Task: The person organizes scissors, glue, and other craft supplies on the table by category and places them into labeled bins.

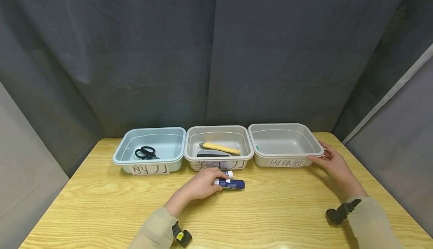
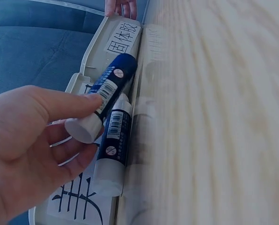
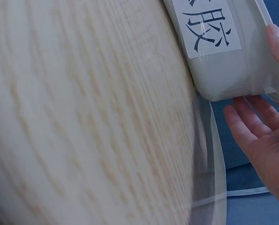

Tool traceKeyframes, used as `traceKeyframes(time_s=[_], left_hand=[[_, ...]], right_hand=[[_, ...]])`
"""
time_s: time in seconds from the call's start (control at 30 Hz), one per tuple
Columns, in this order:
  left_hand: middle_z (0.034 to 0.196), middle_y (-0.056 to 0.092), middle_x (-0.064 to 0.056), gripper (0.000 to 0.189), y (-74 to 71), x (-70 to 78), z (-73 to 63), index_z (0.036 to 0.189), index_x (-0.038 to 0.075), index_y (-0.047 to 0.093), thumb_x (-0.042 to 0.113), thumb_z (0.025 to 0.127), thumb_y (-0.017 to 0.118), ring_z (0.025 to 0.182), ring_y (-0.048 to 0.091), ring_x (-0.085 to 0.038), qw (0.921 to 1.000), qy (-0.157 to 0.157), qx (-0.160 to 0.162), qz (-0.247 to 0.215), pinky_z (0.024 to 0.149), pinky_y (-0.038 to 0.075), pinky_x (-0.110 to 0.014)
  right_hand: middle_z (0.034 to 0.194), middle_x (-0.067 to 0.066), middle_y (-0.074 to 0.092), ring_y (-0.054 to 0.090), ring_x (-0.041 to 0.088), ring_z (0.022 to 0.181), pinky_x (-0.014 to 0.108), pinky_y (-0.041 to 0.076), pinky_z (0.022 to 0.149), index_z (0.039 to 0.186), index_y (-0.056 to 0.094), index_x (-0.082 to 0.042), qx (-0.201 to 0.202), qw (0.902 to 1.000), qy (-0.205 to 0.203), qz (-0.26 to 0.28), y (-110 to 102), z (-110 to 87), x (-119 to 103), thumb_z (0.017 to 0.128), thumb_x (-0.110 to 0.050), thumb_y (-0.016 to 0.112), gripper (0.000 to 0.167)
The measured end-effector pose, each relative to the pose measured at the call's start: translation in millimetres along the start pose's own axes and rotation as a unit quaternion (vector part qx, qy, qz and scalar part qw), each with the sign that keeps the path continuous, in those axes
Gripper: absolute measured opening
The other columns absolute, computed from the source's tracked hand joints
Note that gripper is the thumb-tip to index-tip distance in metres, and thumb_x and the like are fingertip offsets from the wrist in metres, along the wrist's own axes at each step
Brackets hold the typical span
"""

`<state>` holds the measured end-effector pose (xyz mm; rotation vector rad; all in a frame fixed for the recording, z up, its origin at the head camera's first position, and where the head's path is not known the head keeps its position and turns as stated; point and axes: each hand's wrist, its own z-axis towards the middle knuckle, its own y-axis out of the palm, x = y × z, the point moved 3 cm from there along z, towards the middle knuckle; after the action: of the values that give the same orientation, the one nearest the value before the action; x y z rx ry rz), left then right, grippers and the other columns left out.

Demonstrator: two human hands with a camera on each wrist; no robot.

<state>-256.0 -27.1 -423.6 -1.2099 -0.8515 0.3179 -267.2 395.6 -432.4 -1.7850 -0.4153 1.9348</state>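
Note:
My left hand [image 1: 203,183] pinches a dark blue glue stick [image 2: 112,84] with a white end between thumb and fingers, a little above the table in the left wrist view. Below it, a second glue stick [image 2: 114,136] lies on the wood against the front of the middle bin [image 1: 248,155]. At the far right, my right hand [image 1: 336,162] holds the corner of the grey bin [image 1: 284,155]. Its thumb lies on the rim, and its fingers [image 3: 252,117] reach around the side wall in the right wrist view.
In the middle bin lie a yellow utility knife [image 1: 221,148] and a grey one [image 1: 213,153]. Black-handled scissors [image 1: 146,153] sit in the light blue bin [image 1: 116,155] on the left. The bins stand side by side before a dark curtain [image 1: 209,53], with paper labels on their fronts.

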Motion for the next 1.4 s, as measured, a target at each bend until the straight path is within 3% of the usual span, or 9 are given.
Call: traceKeyframes(time_s=[0.5, 0.8, 1.03, 1.2, 1.4], left_hand=[[0.109, 0.062, 0.006, 0.033, -6.7, 13.5, 9.9, 0.115, 0.019, 0.063, 0.022, 0.082, 0.066, 0.102, 0.055, -0.010, 0.9982, 0.030, 0.047, -0.021, 0.092, 0.042, -0.029], [0.118, 0.060, 0.005, 0.033, -8.5, 24.7, 21.1, 0.117, 0.022, 0.062, 0.021, 0.084, 0.064, 0.110, 0.053, -0.012, 0.9963, 0.030, 0.070, -0.040, 0.097, 0.040, -0.030], [0.116, 0.059, 0.003, 0.033, -12.4, 32.4, 31.0, 0.117, 0.019, 0.062, 0.019, 0.084, 0.064, 0.104, 0.054, -0.011, 0.9937, 0.039, 0.083, -0.064, 0.091, 0.043, -0.028], [0.121, 0.058, 0.002, 0.032, -16.2, 35.3, 37.6, 0.117, 0.021, 0.062, 0.019, 0.085, 0.063, 0.116, 0.049, -0.015, 0.9917, 0.026, 0.101, -0.074, 0.099, 0.037, -0.031], [0.116, 0.060, 0.002, 0.032, -18.0, 38.3, 45.7, 0.116, 0.020, 0.062, 0.018, 0.084, 0.063, 0.112, 0.051, -0.014, 0.9881, 0.035, 0.128, -0.078, 0.097, 0.038, -0.030]], right_hand=[[0.138, 0.034, 0.028, 0.042, -0.020, 0.089, 0.005, 0.043, 0.072, 0.145, 0.010, -0.002, -0.001, 0.9998, -0.003, 0.022, 0.6, 1.4, 2.9, 0.086, -0.029, 0.061, 0.083], [0.137, 0.030, 0.034, 0.045, -0.019, 0.091, 0.007, 0.044, 0.072, 0.145, 0.011, -0.002, -0.001, 0.9997, -0.009, 0.023, 0.5, 1.9, 2.8, 0.086, -0.026, 0.062, 0.081], [0.136, 0.035, 0.031, 0.042, -0.021, 0.090, 0.005, 0.043, 0.072, 0.145, 0.010, -0.003, -0.010, 0.9998, -0.005, 0.019, -0.8, 2.2, 1.7, 0.086, -0.030, 0.061, 0.083], [0.137, 0.035, 0.029, 0.042, -0.020, 0.092, 0.005, 0.043, 0.073, 0.145, 0.010, -0.003, -0.014, 0.9996, -0.005, 0.022, -1.6, 2.4, 1.0, 0.086, -0.031, 0.061, 0.083], [0.138, 0.035, 0.028, 0.042, -0.020, 0.092, 0.005, 0.043, 0.073, 0.145, 0.010, -0.003, -0.015, 0.9996, -0.004, 0.022, -2.1, 1.7, 0.0, 0.086, -0.032, 0.061, 0.083]])
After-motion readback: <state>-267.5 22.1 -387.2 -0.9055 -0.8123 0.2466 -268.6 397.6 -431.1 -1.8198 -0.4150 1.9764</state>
